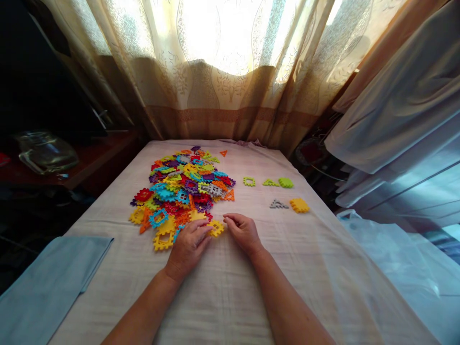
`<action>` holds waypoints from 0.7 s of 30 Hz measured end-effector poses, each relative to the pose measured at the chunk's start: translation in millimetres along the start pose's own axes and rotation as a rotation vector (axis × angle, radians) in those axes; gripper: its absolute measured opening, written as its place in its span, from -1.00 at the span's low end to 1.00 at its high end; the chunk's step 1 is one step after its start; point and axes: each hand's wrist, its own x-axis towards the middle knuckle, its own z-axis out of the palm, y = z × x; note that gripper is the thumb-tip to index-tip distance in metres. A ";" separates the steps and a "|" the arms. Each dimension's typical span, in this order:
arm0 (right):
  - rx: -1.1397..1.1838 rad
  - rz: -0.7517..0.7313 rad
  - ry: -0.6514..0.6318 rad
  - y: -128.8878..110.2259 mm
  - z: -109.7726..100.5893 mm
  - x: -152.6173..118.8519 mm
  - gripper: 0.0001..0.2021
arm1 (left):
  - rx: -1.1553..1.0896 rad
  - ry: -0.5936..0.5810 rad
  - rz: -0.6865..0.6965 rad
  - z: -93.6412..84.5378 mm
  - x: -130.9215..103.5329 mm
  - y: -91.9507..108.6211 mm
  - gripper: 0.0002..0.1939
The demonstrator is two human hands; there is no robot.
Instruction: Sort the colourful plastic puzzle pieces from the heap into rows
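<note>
My left hand (192, 244) pinches a yellow toothed piece (216, 228) between thumb and fingers, at the front right of a heap of colourful plastic pieces (187, 184). Just right of that piece is my right hand (243, 232), its fingers closed together; whether anything small is between them is hidden. Beyond the hands on the right lie a green square frame (249, 181), a green triangular piece (270, 182), a green square stack (286, 182), a grey triangular piece (279, 204) and a yellow square stack (299, 205).
A pale cloth covers the table (223, 297). A folded blue cloth (53, 282) lies at the left edge, with a glass jug (46, 153) on a side surface beyond. Curtains (215, 91) hang behind; a plastic bag (388, 249) is at the right.
</note>
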 end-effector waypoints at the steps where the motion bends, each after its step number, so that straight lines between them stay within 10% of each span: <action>1: -0.015 0.011 0.002 0.9 -1.5 0.2 -0.78 | 0.023 -0.002 0.003 -1.1 -0.7 -0.9 -0.80; 21: -0.652 -0.148 -0.517 -33.9 -21.5 3.9 -0.42 | 0.250 -0.080 -0.019 -3.5 -6.7 -5.9 -0.76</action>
